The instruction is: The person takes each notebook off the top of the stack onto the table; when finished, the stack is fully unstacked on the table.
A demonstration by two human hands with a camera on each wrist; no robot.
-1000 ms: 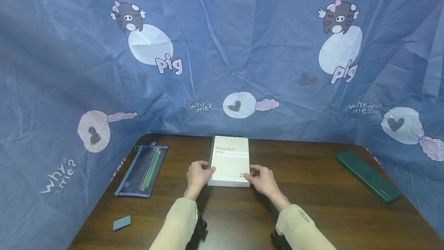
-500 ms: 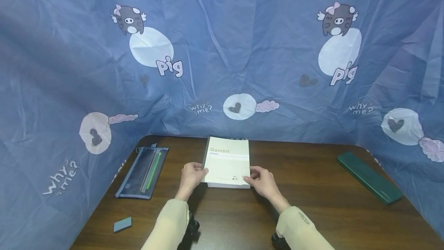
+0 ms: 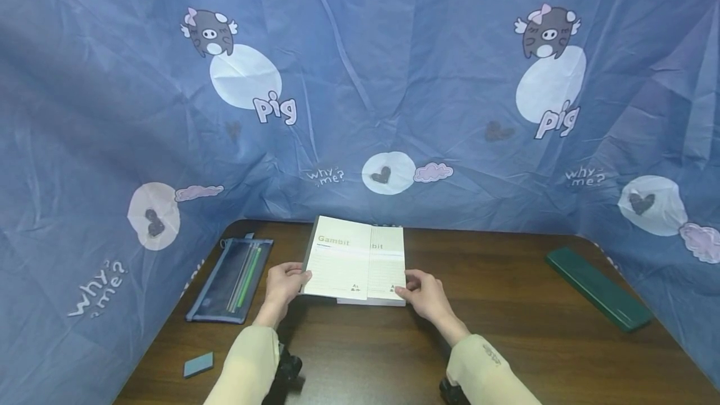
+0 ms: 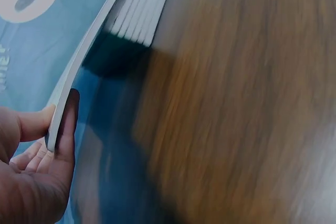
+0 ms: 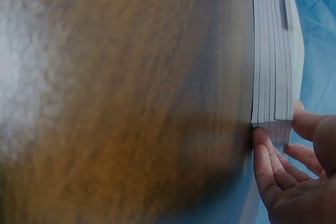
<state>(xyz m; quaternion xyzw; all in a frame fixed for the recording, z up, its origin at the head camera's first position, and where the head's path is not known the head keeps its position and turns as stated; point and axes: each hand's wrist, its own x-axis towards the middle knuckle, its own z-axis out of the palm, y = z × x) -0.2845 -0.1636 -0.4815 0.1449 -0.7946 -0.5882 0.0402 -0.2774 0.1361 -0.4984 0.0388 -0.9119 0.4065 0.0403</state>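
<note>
A cream notebook [image 3: 337, 261] lettered "Gambit" lies partly over a stack of matching notebooks [image 3: 387, 267], sticking out past its left side. Its left edge is pinched by my left hand [image 3: 283, 285], thumb on the cover and fingers beneath. In the left wrist view the notebook [image 4: 84, 51] slopes away from the stack [image 4: 142, 14], its held edge raised off the table. My right hand [image 3: 425, 292] grips the stack at its near right corner. The right wrist view shows the thumb on top, the fingers [image 5: 273, 169] against the side and several thin layers of pages.
On the left of the brown wooden table [image 3: 506, 330] lies a blue mesh pencil pouch [image 3: 222, 277] with green pencils. Nearer, there is a small blue block [image 3: 199, 364]. A dark green case [image 3: 599, 288] lies at the right. A blue printed curtain [image 3: 450, 80] hangs behind.
My left hand has drawn the top notebook leftward, uncovering the right part of the notebook below it. The right hand has stayed at the stack's right corner.
</note>
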